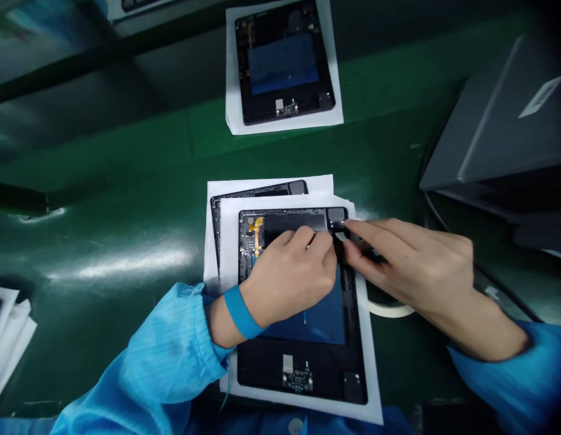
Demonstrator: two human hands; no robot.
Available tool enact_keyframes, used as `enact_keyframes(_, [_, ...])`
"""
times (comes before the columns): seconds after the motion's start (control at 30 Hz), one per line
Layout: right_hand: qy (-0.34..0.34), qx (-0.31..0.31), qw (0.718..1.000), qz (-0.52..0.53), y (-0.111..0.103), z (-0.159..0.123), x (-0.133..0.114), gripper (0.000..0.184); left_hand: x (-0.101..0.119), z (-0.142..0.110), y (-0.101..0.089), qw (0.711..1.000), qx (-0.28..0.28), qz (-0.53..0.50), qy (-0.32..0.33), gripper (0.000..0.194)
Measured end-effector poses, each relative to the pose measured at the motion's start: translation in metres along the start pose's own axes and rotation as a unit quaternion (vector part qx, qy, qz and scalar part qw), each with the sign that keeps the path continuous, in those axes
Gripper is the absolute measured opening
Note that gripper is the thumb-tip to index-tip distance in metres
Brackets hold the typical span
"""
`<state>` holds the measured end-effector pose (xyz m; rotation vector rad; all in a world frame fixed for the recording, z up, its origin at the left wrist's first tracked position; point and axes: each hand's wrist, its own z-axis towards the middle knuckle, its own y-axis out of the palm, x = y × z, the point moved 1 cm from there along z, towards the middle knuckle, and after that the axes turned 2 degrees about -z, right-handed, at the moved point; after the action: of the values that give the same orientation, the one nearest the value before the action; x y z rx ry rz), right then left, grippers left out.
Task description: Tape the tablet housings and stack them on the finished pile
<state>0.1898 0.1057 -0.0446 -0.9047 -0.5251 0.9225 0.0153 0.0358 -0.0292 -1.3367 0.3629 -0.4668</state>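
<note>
An opened tablet (303,368) lies on white sheet (373,405), showing its blue battery, a yellow flex cable (257,232) and a small circuit board (298,379). My left hand (292,275), with a blue wristband (242,311), is closed over the upper part of the tablet. A small shiny bit shows between its fingers, too little to name. At the upper right corner, my right hand (411,260) reaches in from the side. Its index fingertip touches near a dark square part (337,215); the thumb is apart from it, beside a small pale strip (341,236).
Under this tablet, a second tablet frame (214,223) pokes out on its own white sheet. Another opened tablet (285,63) lies farther back. A grey box-shaped case (498,121) with a cable stands right. A tape roll (392,310) and white papers (11,338) lie on the green bench.
</note>
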Motion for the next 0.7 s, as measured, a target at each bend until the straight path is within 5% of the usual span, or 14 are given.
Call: enact_keyframes(0.7, [0.037, -0.023, 0.999, 0.006, 0.0047, -0.0055, -0.0013, 0.010, -0.0008, 0.0006, -0.0008, 1.000, 0.016, -0.018, -0.009, 0.021])
